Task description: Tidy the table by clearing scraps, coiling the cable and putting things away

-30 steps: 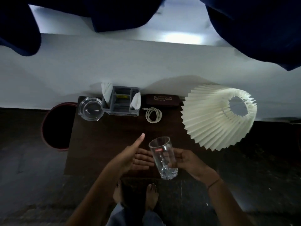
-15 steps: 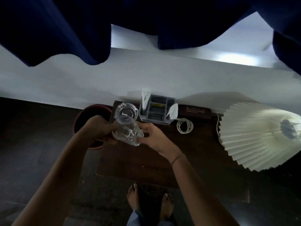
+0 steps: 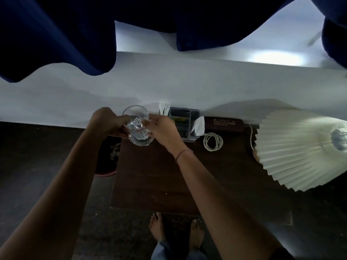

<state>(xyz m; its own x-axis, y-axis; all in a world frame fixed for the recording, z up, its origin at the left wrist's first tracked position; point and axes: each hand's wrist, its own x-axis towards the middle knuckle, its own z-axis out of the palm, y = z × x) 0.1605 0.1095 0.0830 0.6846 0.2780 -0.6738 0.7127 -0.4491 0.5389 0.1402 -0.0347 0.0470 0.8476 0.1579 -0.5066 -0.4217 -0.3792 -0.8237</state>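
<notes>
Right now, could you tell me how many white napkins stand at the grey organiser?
2: one napkin in the organiser at its left end, one at its right; more could hide inside.

1 cable (image 3: 213,149), 1 lampshade (image 3: 293,147), 1 organizer (image 3: 185,119)

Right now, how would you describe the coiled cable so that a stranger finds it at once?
Start at the big pleated lampshade on the right of the dark table. Just left of it, in front of the brown case, lies the coiled cable: the only white ring of cord, flat on the wood.
</notes>
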